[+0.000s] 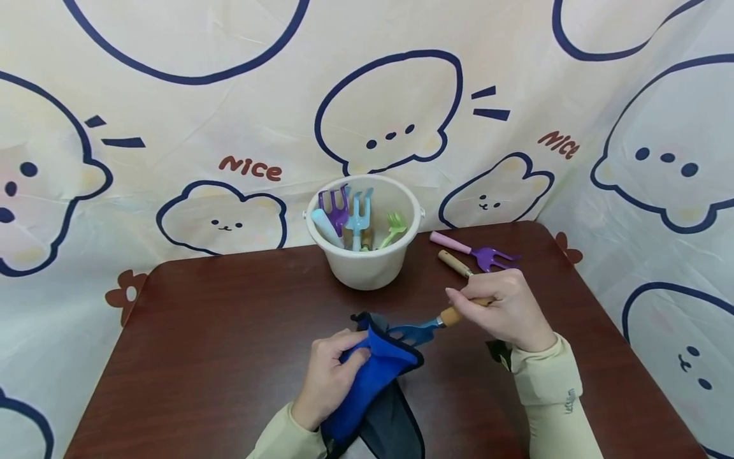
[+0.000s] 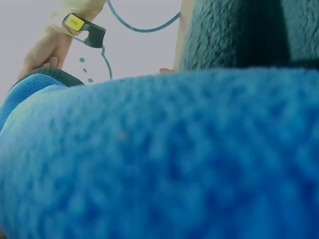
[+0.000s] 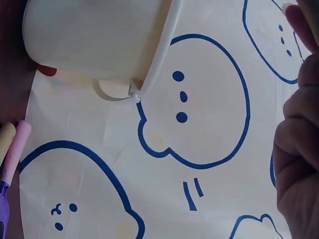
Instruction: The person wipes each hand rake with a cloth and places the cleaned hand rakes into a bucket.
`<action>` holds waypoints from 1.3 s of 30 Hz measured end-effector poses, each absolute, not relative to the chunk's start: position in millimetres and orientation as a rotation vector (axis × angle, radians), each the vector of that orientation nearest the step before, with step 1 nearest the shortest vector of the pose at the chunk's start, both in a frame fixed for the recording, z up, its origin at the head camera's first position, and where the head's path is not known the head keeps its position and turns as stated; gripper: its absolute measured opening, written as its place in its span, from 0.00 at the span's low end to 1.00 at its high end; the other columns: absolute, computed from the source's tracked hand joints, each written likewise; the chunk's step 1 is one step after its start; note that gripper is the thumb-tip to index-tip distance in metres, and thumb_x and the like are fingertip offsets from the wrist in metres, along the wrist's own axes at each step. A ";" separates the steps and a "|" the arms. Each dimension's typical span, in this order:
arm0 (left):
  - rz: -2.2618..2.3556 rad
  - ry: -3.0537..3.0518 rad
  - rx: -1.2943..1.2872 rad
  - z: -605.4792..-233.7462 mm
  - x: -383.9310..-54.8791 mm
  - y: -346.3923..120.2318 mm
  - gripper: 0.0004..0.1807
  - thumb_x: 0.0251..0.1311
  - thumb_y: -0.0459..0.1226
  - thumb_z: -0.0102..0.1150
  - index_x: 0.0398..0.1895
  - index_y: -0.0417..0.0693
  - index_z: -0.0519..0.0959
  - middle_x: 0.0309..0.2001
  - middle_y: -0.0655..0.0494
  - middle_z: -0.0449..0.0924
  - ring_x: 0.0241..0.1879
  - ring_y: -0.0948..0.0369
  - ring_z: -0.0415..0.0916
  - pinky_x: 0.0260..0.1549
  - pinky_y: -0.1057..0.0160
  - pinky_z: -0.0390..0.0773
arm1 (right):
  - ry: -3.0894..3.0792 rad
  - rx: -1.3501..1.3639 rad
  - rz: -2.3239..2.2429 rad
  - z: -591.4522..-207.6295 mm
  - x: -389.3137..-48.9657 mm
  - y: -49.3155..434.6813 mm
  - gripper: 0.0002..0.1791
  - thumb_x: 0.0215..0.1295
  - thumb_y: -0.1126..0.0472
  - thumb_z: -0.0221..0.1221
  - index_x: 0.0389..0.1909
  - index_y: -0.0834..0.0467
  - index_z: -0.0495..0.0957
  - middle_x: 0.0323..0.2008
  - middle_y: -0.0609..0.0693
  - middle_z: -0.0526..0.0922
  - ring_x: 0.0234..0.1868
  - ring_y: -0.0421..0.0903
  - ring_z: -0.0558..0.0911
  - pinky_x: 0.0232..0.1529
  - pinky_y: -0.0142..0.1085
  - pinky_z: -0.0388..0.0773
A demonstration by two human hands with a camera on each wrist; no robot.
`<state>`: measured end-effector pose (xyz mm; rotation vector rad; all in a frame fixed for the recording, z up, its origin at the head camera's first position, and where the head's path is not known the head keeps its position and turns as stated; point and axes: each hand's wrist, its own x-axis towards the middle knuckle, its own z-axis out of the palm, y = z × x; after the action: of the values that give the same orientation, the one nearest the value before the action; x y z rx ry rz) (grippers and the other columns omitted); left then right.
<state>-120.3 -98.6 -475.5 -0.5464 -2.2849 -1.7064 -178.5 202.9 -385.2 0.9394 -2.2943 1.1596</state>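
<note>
LH (image 1: 329,377) pinches cloth (image 1: 375,371), RH (image 1: 512,309) fisted rnd fork (image 1: 440,322).

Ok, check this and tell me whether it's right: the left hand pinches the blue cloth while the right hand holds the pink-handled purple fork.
Not quite: in the head view, the right hand holds the wooden-handled blue tool, and the pink-handled purple fork lies on the table. The left hand does pinch the blue cloth.

In front of the white bucket (image 1: 367,271): black-edged blue-and-grey cloth (image 1: 367,376), tan-handled blue hand fork (image 1: 441,321). Beneath the bucket, reddish-brown counter (image 1: 229,331); behind, white backdrop (image 1: 195,137) with navy cartoons.
</note>
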 end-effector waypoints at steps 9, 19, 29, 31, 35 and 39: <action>-2.083 -2.084 -0.587 -479.3 -123.0 -101.2 0.15 0.76 0.25 0.48 0.54 0.38 0.83 0.46 0.61 0.85 0.44 0.68 0.81 0.46 0.71 0.79 | -2.118 0.721 1.242 -384.6 -177.2 223.2 0.17 0.47 0.82 0.68 0.17 0.55 0.86 0.12 0.43 0.72 0.13 0.33 0.64 0.14 0.24 0.57; -1.551 -2.051 -1.024 -473.7 -133.9 -88.5 0.08 0.73 0.30 0.56 0.44 0.38 0.85 0.43 0.49 0.82 0.51 0.58 0.79 0.58 0.62 0.77 | -2.215 1.067 1.130 -388.6 -176.9 182.2 0.16 0.52 0.74 0.71 0.17 0.49 0.85 0.13 0.37 0.74 0.15 0.28 0.66 0.17 0.21 0.60; -1.261 -2.312 -1.081 -469.8 -131.3 -79.7 0.27 0.62 0.24 0.67 0.66 0.45 0.80 0.48 0.52 0.90 0.43 0.61 0.88 0.45 0.64 0.86 | -2.149 1.231 1.122 -399.1 -173.4 151.9 0.19 0.59 0.70 0.69 0.14 0.49 0.80 0.11 0.39 0.65 0.13 0.30 0.61 0.17 0.20 0.54; -1.247 -2.306 -1.083 -470.3 -131.3 -79.8 0.27 0.62 0.24 0.66 0.66 0.44 0.80 0.46 0.52 0.90 0.40 0.62 0.88 0.44 0.66 0.86 | -2.155 1.224 1.114 -398.8 -173.8 151.8 0.18 0.57 0.71 0.69 0.13 0.49 0.80 0.11 0.39 0.65 0.13 0.30 0.62 0.17 0.20 0.54; -1.247 -2.312 -1.067 -471.4 -131.1 -78.8 0.28 0.61 0.25 0.67 0.66 0.45 0.79 0.41 0.54 0.89 0.34 0.65 0.84 0.40 0.70 0.84 | -2.186 1.199 1.103 -396.8 -174.6 155.6 0.16 0.55 0.71 0.70 0.15 0.49 0.83 0.11 0.39 0.68 0.13 0.30 0.63 0.17 0.19 0.56; -1.251 -2.320 -1.051 -475.3 -132.7 -78.6 0.29 0.62 0.27 0.69 0.67 0.46 0.78 0.41 0.54 0.88 0.33 0.66 0.83 0.37 0.73 0.83 | -2.230 1.143 1.128 -394.5 -174.6 162.3 0.15 0.52 0.73 0.72 0.17 0.50 0.86 0.12 0.38 0.72 0.13 0.29 0.65 0.17 0.20 0.59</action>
<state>-132.7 -78.6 -475.3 -1.0512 -2.3198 -1.2510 -174.6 162.3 -394.5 1.1429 -2.2302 1.1280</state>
